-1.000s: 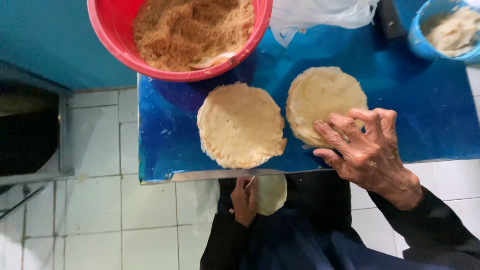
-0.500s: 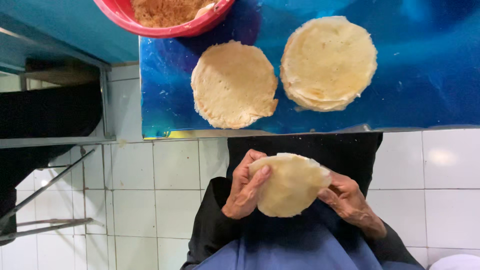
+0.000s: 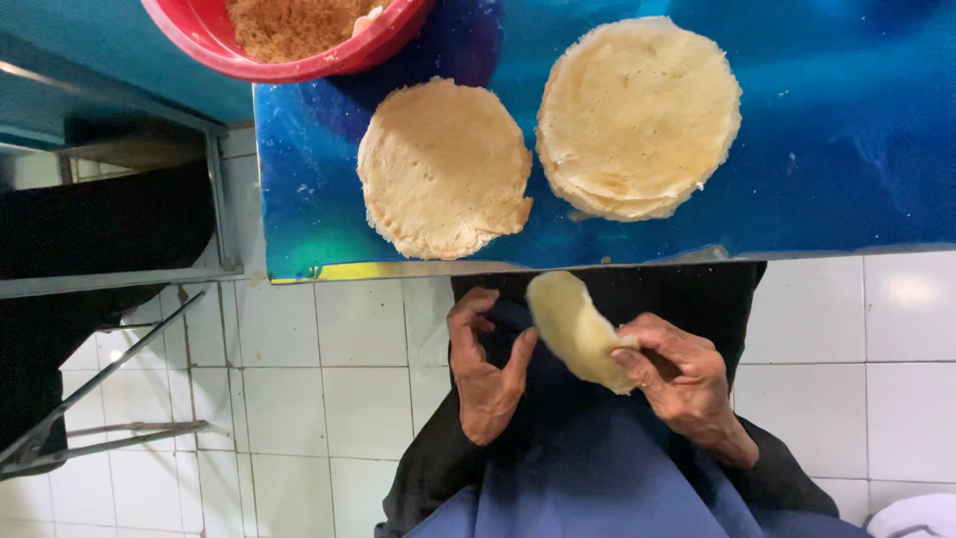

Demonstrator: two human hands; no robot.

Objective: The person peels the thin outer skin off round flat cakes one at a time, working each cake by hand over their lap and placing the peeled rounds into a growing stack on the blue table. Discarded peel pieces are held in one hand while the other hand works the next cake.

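Note:
My right hand (image 3: 687,384) pinches a thin pale round of dough (image 3: 576,329), tilted on edge over my lap, just below the table's front edge. Beside it, my left hand (image 3: 485,369) is held with fingers curled apart and nothing in it, its thumb close to the dough but apart from it. On the blue table (image 3: 836,169) lie a single flat round (image 3: 443,167) at the left and a stack of rounds (image 3: 637,115) at the right.
A red bowl (image 3: 299,60) of brown crumbly filling stands at the table's far left corner. White floor tiles (image 3: 339,399) lie below. A dark metal-framed shelf (image 3: 119,229) stands at the left, with thin metal rods (image 3: 90,408) beneath it.
A second ago my right hand rested by the stack on the table. Half a second ago both hands held the dough flat; now the left hand has let go and the dough is tilted.

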